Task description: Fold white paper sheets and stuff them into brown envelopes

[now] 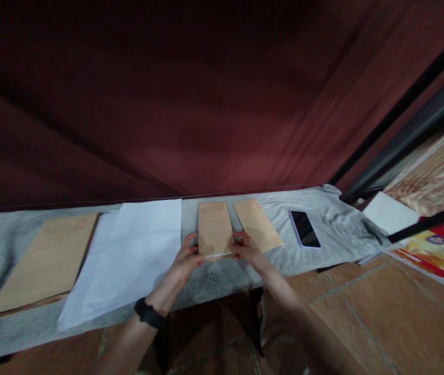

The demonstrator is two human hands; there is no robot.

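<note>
A narrow brown envelope (214,226) is held between my two hands, a thin white strip showing along its near edge. At its near left corner my left hand (188,253) pinches it, with a dark band on the wrist. My right hand (246,247) grips the near right corner, fingers curled and partly hidden. Just to the right lies a second brown envelope (259,224), tilted and close beside my right hand. Left of my left hand, overlapping sheets of white paper (136,250) are spread out.
A stack of larger brown envelopes (46,260) lies at the far left. A phone (305,229) rests on the grey cloth (335,221) at the right. Behind hangs a dark red curtain (206,114). Black poles (397,114) and a colourful printed box (436,250) are at the right.
</note>
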